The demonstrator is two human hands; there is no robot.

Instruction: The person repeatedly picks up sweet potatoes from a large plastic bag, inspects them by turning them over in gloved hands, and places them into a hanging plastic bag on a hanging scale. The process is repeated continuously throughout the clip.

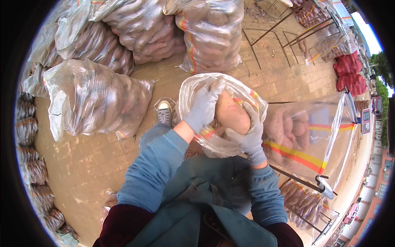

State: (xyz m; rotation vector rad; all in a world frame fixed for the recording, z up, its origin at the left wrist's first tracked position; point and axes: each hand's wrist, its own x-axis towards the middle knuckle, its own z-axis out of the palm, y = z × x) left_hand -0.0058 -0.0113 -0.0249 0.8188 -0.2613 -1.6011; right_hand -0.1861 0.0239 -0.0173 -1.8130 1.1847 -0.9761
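Between my hands is a large, pinkish-brown sweet potato (232, 113), held over the mouth of a clear plastic sack (188, 89). My left hand (203, 105), in a grey work glove, grips its far left end; part of those fingers is hidden. My right hand (249, 136), gloved alike, has its thumb and fingers around the near right end. The sack's rolled rim, with red and yellow stripes, encircles both hands. Deeper inside it, more roots are partly visible below the held one.
Filled sacks (98, 95) lie and stand on the paved floor (83, 173) to the left and ahead. On the right, a metal frame (304, 180) holds an open clear bag (321, 132) with several roots. Beyond are empty wire frames (262, 46), red sacks (350, 72) and a scale display (366, 121).
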